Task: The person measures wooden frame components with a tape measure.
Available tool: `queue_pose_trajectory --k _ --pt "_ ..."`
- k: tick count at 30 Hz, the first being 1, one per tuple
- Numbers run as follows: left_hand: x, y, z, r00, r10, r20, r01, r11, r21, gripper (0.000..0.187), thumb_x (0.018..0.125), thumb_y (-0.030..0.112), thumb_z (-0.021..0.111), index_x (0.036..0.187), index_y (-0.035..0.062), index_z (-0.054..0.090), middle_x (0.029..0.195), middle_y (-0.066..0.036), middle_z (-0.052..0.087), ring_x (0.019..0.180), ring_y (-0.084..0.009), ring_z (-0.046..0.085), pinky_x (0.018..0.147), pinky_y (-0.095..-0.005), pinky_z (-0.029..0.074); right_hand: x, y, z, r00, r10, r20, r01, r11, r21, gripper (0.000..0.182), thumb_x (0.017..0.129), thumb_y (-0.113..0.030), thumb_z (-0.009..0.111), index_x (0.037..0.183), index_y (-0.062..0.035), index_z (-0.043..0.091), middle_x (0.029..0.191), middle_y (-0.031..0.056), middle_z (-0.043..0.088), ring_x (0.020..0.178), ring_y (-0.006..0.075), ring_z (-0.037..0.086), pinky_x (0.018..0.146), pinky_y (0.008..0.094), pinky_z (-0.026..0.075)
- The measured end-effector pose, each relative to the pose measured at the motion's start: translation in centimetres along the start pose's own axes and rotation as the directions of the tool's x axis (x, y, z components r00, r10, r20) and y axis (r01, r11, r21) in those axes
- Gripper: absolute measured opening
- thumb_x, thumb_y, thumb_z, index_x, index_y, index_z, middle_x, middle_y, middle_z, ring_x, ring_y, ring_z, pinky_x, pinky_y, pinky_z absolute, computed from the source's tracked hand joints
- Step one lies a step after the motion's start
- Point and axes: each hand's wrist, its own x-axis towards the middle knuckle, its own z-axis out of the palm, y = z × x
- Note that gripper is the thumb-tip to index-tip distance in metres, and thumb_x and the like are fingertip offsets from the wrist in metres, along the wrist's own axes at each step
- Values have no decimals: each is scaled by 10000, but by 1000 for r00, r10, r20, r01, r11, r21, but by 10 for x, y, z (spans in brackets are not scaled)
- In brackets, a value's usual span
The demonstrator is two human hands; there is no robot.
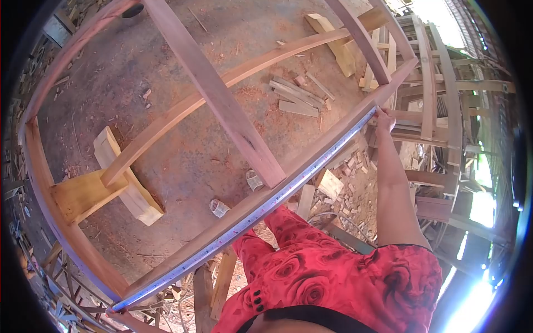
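A tape measure [250,219] is stretched along the near wooden rail [222,225] of a large timber frame, its pale blade with printed marks lying against the rail's near side. My right hand [384,120], arm stretched out, has its fingers closed on the far right end of the blade, close to the rail's right corner. At the lower left, my left hand [115,314] holds the other end of the blade by the frame's left corner; it is small and partly cut off by the dark lens edge. A crossbar [214,91] joins the near rail near its middle.
A curved brace [161,122] spans the frame, resting on wooden blocks [130,177]. Offcuts [297,95] and shavings lie on the concrete floor. Wood chips [355,166] are heaped beyond the rail. More timber frames [427,83] stand at right.
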Motion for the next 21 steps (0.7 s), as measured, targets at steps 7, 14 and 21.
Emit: queue_pose_trajectory --k 7,14,21 --pt "9 -8 -8 1000 11 -27 -12 1000 -24 243 730 314 595 839 123 494 752 -24 497 703 -210 531 643 -369 471 15 18 3 992 -68 -105 51 986 -160 194 709 -175 725 763 3 671 717 70 642 617 144 582 596 293 481" --pt "19 -17 -13 995 -80 60 88 986 -138 220 702 312 568 838 155 495 817 -32 523 741 -217 561 681 -406 525 -2 -15 2 982 -181 -63 113 814 -570 183 758 -161 661 820 10 645 730 75 618 653 153 586 596 266 488" --pt "42 -52 -39 994 -74 74 89 972 -217 579 843 561 479 1136 62 493 1005 -96 529 870 -258 528 755 -480 472 63 61 -4 926 -325 190 326 440 -837 253 742 -227 649 880 -15 662 789 110 649 686 191 609 644 311 503"
